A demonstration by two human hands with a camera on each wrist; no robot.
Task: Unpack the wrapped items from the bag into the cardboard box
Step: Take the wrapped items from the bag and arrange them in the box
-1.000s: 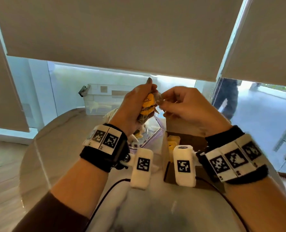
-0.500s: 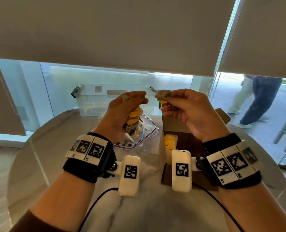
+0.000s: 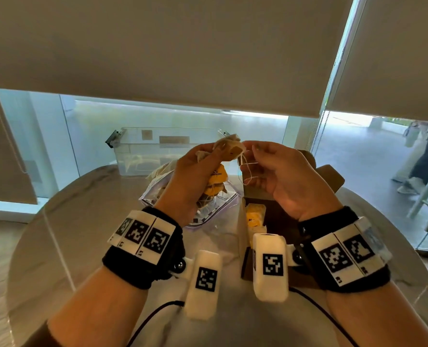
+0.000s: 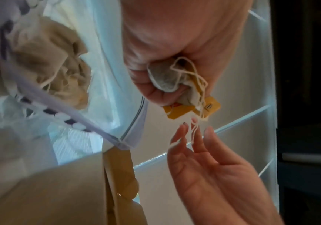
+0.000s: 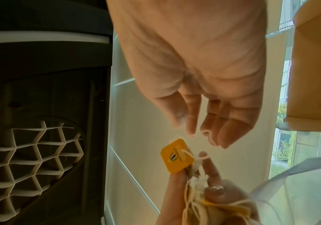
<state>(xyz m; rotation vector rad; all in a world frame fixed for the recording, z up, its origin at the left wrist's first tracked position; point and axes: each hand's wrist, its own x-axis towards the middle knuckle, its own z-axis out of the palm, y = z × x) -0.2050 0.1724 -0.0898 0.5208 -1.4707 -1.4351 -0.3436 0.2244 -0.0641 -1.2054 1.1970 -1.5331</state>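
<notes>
The left hand (image 3: 195,176) is raised over the table (image 3: 82,221), its fingers curled round a bunch of tea bags (image 4: 165,79) with yellow tags (image 5: 176,155) and tangled strings (image 3: 245,166). The right hand (image 3: 283,176) is just beside it, fingers loose and nearly straight, their tips among the strings; it grips no tea bag. Below the left hand lies the plastic bag (image 3: 207,216), more tea bags inside. Under the right hand stands the open box (image 3: 243,221), with yellow-tagged bags already in it.
</notes>
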